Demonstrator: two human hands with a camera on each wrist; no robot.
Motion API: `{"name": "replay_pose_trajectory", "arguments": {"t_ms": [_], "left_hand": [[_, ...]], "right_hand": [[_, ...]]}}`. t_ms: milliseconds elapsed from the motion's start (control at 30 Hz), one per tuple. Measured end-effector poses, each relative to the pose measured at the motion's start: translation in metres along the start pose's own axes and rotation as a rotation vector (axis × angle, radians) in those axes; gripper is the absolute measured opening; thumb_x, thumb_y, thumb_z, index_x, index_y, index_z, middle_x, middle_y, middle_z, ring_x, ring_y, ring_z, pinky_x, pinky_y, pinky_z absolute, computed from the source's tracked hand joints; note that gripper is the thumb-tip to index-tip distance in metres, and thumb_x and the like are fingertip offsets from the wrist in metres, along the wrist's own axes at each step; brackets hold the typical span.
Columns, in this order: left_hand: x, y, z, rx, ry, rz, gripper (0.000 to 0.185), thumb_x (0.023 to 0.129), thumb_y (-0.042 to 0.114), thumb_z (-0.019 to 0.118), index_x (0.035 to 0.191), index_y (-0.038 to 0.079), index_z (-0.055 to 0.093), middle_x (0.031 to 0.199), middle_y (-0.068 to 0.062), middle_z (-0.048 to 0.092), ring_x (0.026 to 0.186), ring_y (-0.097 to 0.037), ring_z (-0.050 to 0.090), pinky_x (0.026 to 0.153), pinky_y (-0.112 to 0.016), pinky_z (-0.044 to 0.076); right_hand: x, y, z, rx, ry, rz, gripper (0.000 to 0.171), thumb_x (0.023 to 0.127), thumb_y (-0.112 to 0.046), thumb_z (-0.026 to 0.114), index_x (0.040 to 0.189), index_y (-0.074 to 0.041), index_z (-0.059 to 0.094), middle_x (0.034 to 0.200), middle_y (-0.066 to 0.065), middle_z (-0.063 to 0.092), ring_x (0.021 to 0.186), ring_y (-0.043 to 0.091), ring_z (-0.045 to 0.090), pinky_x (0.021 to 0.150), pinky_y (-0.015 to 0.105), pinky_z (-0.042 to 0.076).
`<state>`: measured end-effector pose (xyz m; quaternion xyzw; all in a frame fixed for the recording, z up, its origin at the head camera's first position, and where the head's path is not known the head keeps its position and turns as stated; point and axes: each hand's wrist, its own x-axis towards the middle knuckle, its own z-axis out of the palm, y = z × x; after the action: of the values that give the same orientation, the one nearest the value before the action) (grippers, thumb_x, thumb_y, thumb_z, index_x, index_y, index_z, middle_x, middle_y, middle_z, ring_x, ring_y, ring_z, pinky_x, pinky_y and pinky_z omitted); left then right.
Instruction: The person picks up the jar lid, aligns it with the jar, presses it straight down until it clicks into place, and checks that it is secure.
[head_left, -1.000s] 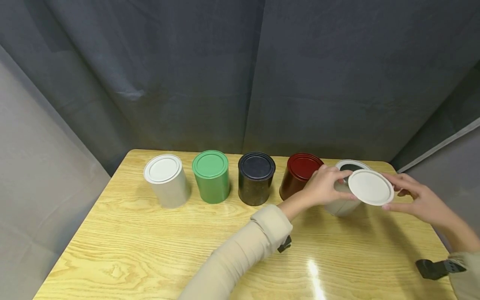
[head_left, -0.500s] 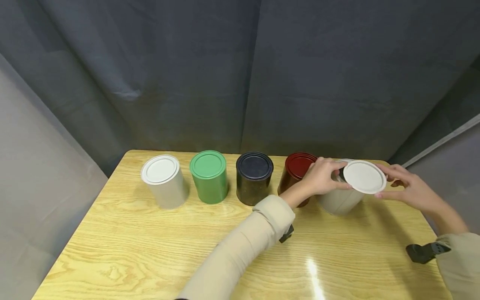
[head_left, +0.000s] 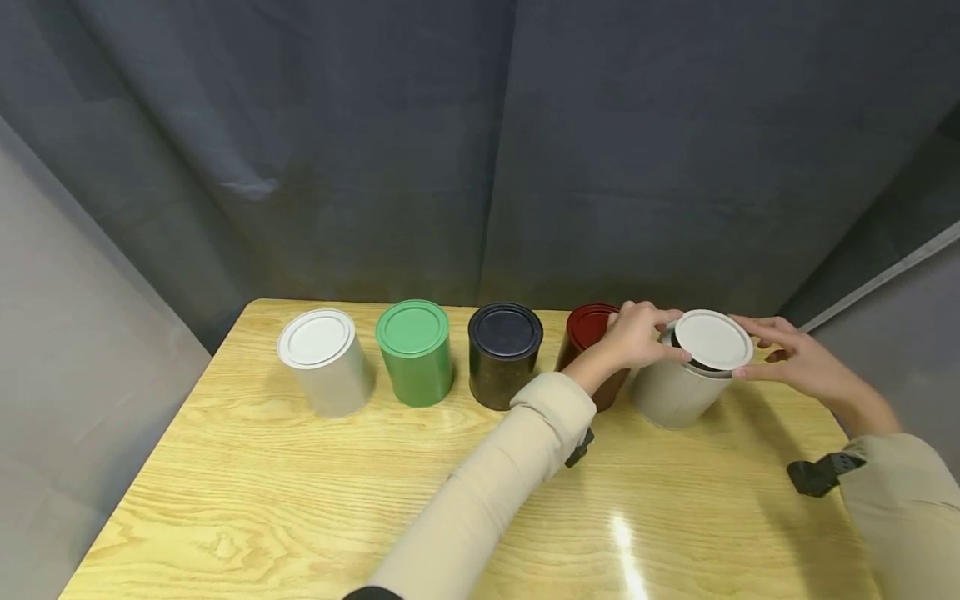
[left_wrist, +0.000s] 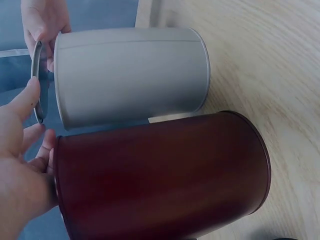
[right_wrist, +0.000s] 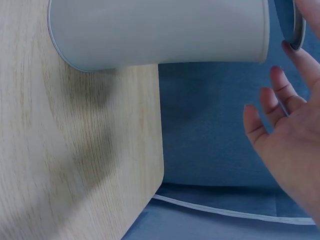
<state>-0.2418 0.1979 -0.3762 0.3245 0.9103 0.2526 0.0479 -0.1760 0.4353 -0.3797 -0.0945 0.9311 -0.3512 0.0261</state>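
A pale lid [head_left: 713,339] hovers slightly tilted just above the open mouth of a beige-grey paint can [head_left: 671,398]. Both hands hold that lid by its rim. My left hand [head_left: 636,336] grips the left edge, with thumb and finger spread along it. From the right side, my right hand [head_left: 798,358] pinches the opposite edge. The left wrist view shows a gap between the lid [left_wrist: 36,82] and the can's rim. A dark red can [left_wrist: 160,175] stands beside the beige one, close under my left hand and partly hidden by it in the head view.
Further left stand a black can [head_left: 504,358], a green can [head_left: 415,354] and a white-lidded can [head_left: 327,367], all covered. The wooden table [head_left: 300,500] ends behind the cans at a dark grey curtain [head_left: 375,167]. Its right edge runs near my right arm.
Both hands have moved the lid left and back, from in front of the beige can's opening to over it. The lid has come down closer to the rim. The other cans stay put.
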Motion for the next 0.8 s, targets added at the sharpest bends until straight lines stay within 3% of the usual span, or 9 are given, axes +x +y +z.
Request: {"name": "replay_pose_trajectory", "arguments": {"t_ms": [267,500,800], "left_hand": [[0.003,-0.002,0.002,0.031,-0.002,-0.049,0.063,0.075,0.052,0.068,0.131,0.032,0.050,0.121,0.008,0.043,0.104,-0.006,0.034,0.074,-0.020,0.026],[0.006,-0.001,0.002,0.093,-0.057,-0.060,0.064,0.074,0.054,0.066,0.132,0.032,0.049,0.124,0.009,0.040,0.105,-0.007,0.032,0.073,-0.021,0.025],[0.009,0.001,0.001,0.118,-0.115,-0.093,0.062,0.074,0.056,0.065,0.131,0.036,0.048,0.118,0.011,0.043,0.099,-0.008,0.033,0.070,-0.022,0.024]], "right_hand": [[0.009,0.005,0.000,0.011,-0.046,0.017,0.073,0.082,-0.014,0.068,0.143,-0.011,0.029,0.119,0.010,0.032,0.097,0.020,0.030,0.068,0.019,0.038],[0.011,0.011,0.003,0.064,-0.081,0.011,0.070,0.082,-0.011,0.067,0.143,-0.015,0.031,0.121,0.009,0.030,0.094,0.011,0.032,0.069,0.023,0.040],[0.011,0.016,0.003,0.091,-0.126,0.047,0.070,0.085,-0.012,0.064,0.144,-0.017,0.027,0.123,0.009,0.027,0.097,0.019,0.029,0.067,0.027,0.042]]}}
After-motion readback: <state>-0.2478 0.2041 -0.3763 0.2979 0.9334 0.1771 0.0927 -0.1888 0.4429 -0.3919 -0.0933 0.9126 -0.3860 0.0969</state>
